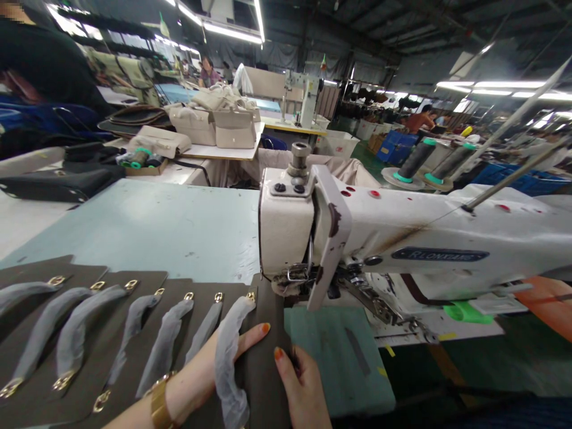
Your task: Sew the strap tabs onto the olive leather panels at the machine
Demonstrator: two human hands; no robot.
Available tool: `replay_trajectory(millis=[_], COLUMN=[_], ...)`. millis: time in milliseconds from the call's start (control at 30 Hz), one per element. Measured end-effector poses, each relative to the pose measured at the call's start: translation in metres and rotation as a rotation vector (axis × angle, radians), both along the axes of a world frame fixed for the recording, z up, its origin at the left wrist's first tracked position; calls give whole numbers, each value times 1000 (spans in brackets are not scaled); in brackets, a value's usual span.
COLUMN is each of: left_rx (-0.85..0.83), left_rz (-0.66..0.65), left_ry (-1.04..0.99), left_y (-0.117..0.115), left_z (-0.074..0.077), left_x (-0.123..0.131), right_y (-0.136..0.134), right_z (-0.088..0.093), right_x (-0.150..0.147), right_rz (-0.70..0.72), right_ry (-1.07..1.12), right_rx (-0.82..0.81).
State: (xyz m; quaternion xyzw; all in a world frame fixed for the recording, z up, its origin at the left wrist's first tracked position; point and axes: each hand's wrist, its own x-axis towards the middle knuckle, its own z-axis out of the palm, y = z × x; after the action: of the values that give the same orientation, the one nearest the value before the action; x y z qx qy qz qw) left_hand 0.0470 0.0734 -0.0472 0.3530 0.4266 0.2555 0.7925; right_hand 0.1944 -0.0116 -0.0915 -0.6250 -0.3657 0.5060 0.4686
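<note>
Dark grey-brown bag panels (270, 333) lie overlapped in a row, with gold metal loops and handles in cloudy plastic wrap. My left hand (214, 360), a gold watch at its wrist, reaches beneath the nearest wrapped handle (227, 351). One finger of it stretches flat over the front panel; the handle hides the others. My right hand (304, 387) pinches that panel's right edge, thumb on top and fingers curled at the side. The panel's upper edge lies close to the needle area of a white sewing machine (286, 229).
A pale blue tabletop (170, 220) extends behind the panels. Beige bags (235, 128) are piled on a table farther back. Dark thread cones (415, 159) stand behind the machine arm. Another person (44, 65) is at the far left, and others work in the distance.
</note>
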Motion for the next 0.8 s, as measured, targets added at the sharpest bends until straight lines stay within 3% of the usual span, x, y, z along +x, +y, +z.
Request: replay_trajectory(millis=[267,467,800], left_rx=[79,-12,23], left_rz=[-9,-18,120], left_ry=[45,44,169], left_y=[2,1,-2], left_z=[6,14,37], left_x=[0,2,14], right_y=[3,2,3], right_z=[9,13,5], right_x=[1,0,-6], right_rz=[-13,15,-38], right_ry=[51,18,82], right_rx=[-18,13,35])
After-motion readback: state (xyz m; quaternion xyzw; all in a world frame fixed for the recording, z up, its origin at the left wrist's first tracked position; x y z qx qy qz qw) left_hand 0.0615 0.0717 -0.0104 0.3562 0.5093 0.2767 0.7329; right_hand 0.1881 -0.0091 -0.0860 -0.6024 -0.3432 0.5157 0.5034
